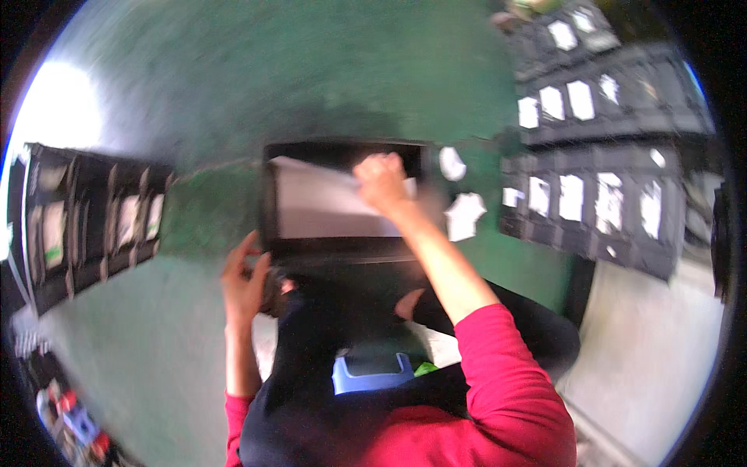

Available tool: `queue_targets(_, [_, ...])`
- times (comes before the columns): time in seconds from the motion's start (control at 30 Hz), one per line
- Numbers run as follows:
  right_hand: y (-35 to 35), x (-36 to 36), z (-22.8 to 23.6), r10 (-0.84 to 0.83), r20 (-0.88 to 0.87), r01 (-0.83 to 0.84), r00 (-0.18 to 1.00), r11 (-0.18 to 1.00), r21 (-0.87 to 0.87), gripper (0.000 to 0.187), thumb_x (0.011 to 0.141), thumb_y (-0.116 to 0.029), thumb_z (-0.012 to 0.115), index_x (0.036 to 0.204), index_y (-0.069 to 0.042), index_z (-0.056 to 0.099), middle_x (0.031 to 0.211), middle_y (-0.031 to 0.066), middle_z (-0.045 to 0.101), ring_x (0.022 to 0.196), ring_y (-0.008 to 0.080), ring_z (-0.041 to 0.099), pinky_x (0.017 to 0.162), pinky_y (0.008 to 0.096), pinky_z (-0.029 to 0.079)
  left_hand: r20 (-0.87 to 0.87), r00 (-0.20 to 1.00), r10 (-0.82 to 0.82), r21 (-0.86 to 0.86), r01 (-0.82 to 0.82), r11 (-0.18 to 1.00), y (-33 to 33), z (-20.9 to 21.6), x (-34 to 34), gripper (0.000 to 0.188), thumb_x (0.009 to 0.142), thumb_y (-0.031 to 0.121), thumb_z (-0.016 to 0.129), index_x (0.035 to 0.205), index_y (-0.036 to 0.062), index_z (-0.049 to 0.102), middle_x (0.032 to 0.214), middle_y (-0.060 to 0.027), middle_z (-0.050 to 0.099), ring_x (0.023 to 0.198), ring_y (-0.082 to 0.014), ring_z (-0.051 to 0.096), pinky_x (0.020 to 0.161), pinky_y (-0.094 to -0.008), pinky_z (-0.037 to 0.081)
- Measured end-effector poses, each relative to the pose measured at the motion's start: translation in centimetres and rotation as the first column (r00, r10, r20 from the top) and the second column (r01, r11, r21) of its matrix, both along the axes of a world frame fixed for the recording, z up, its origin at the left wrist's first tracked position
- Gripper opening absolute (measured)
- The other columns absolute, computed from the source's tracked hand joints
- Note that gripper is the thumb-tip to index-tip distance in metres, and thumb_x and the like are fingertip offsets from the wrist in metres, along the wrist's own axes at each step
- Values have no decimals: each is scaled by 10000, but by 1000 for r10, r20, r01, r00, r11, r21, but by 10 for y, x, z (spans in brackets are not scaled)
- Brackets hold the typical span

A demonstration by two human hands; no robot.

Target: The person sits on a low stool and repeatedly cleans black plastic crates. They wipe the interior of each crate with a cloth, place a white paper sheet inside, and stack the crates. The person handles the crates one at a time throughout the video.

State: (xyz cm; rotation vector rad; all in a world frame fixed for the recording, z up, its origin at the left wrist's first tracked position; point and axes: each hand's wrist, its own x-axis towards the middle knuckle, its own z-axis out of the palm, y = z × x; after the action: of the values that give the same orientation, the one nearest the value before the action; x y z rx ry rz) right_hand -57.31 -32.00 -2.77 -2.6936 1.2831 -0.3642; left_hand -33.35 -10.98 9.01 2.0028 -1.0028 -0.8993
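Note:
A black rectangular crate (pixel 342 251) lies on the floor in front of me, with a large pale sheet (pixel 323 204) inside it. The sheet's upper edge slants down toward my right hand (pixel 383 185), which is over the crate's right half. Its fingers are curled closed, blurred by motion, and what they may hold does not show. A small white patch shows just beside that wrist. My left hand (pixel 245 284) is at the crate's lower left corner, fingers apart and holding nothing; whether it touches the rim I cannot tell.
Two white paper pieces (pixel 464 215) lie on the green floor (pixel 311 78) right of the crate. Dark crates with white labels (pixel 595 198) stand in rows at the right. More labelled black crates (pixel 93 218) stand at the left. A blue plastic object (pixel 373 383) is between my legs.

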Motion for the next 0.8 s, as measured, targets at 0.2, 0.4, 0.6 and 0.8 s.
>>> queue_targets(0.2, [-19, -106, 172, -367, 133, 301, 921, 884, 357, 155, 811, -197, 579, 940, -125, 624, 797, 81, 667, 737, 239, 663, 661, 338, 514, -81, 993, -89, -119, 79, 990, -5, 28, -18, 401, 839, 117, 631, 1235, 80, 581, 929, -34, 597, 697, -99, 489, 634, -236, 420])
queue_targets(0.4, [-7, -241, 443, -310, 544, 489, 780, 844, -220, 123, 791, -18, 590, 901, -39, 640, 876, 52, 670, 832, 108, 617, 739, 273, 496, -33, 990, -138, -217, 127, 968, 10, 54, -15, 397, 851, 143, 626, 1238, 66, 576, 945, -64, 613, 716, -116, 511, 637, -257, 433])
queue_targets(0.6, [65, -367, 555, -317, 656, 620, 685, 726, -297, 131, 852, -65, 526, 964, -93, 586, 1016, 76, 681, 908, 161, 633, 762, 269, 493, 54, 990, -132, -204, 141, 969, 37, 77, -6, 373, 852, 191, 633, 1201, 62, 603, 919, -89, 635, 658, -119, 503, 608, -266, 428])
queue_targets(0.8, [65, -499, 483, -562, 411, 695, 718, 542, -473, 260, 802, 46, 462, 999, -96, 555, 1020, 125, 664, 978, 292, 636, 832, 335, 473, 259, 956, -136, -204, 192, 960, 51, 91, 8, 370, 857, 214, 623, 1198, 72, 603, 906, -108, 635, 708, -152, 544, 642, -297, 447])
